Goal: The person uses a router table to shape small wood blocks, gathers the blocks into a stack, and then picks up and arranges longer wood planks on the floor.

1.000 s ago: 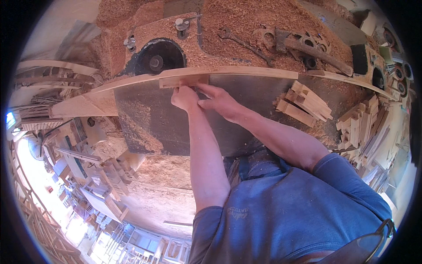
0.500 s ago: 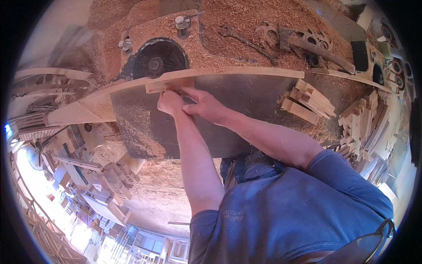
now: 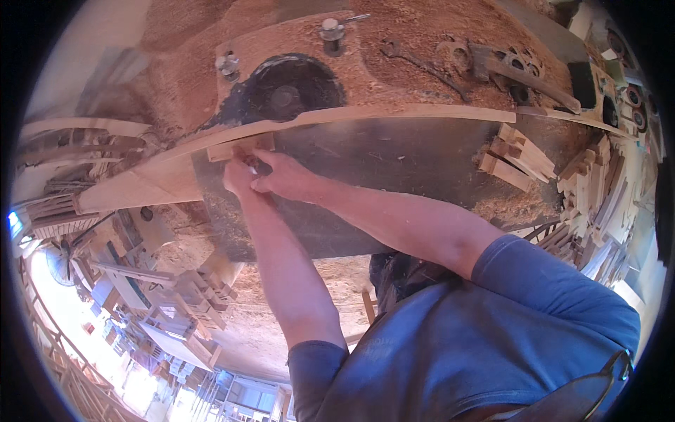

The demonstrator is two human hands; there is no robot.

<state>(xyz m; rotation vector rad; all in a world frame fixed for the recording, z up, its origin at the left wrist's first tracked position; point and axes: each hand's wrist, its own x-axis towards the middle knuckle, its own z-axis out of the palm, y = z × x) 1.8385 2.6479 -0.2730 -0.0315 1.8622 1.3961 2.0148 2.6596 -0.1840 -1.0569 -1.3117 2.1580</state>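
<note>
Leftmost, a broad pale board [image 3: 144, 188] juts past the left edge of the dark surface [image 3: 365, 162], flat and smooth-faced, meeting the long fence [image 3: 401, 112]. The block [image 3: 221, 152] comes next, near the surface's left edge, lying along the fence; whether they touch I cannot tell. It looks like bare wood, short and squared, so I judge it light, stiff and hard to break, though dust could make it slide under my skin. Its ends and near edge seem the best places to take hold, with fingertips kept low and on my side of the fence.

My left grip [image 3: 241, 176] has its fingers at the block's near edge; I cannot tell whether they clamp it or only press. My right grip [image 3: 285, 176] crosses in close beside it, thumb and fingers apart, fingertips at the block.

Behind the fence sits a round black disc [image 3: 288, 91], blurred, with a paler hub. Rusty-orange shavings [image 3: 394, 88] spread from there, loose and curly. On them lie a dark, slim wrench [image 3: 425, 69] and a hammer [image 3: 531, 84] with a straight wooden handle. Toward the surface's right edge rest cut pieces [image 3: 517, 158], pale, angular and slightly fanned.
</note>
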